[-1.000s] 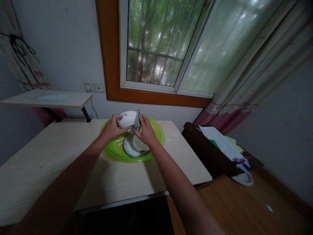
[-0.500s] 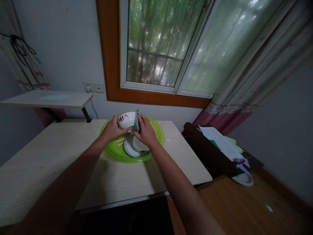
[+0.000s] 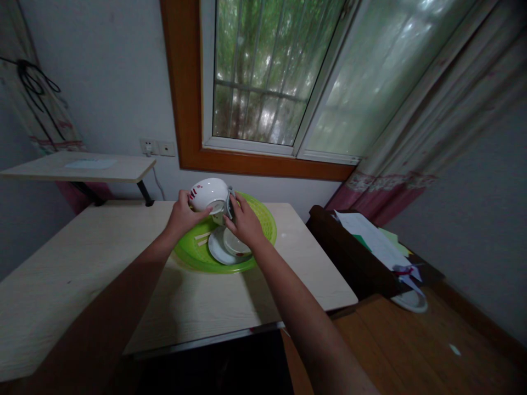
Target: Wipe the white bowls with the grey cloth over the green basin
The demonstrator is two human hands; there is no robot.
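My left hand point(image 3: 183, 213) grips a white bowl point(image 3: 209, 193) with red markings by its left side, the thumb along its underside. The bowl is tilted, its foot turned toward me. My right hand point(image 3: 244, 220) is closed around a grey cloth point(image 3: 229, 203) and presses it on the bowl's right edge. Below them sits a green plastic basket point(image 3: 193, 260). In it lie a white plate point(image 3: 218, 251), a second white bowl point(image 3: 236, 245) on that plate, partly behind my right hand, and pale chopsticks point(image 3: 201, 237).
The basket stands on a pale wooden table point(image 3: 214, 299). A small raised shelf point(image 3: 82, 167) is at the table's back left, below a wall socket point(image 3: 157, 147). To the right is a dark brown piece of furniture point(image 3: 349, 247) bearing papers point(image 3: 370, 238).
The bowl has been raised slightly and tipped, so more of its outside and its foot show. My left hand has shifted a little left and up with it.
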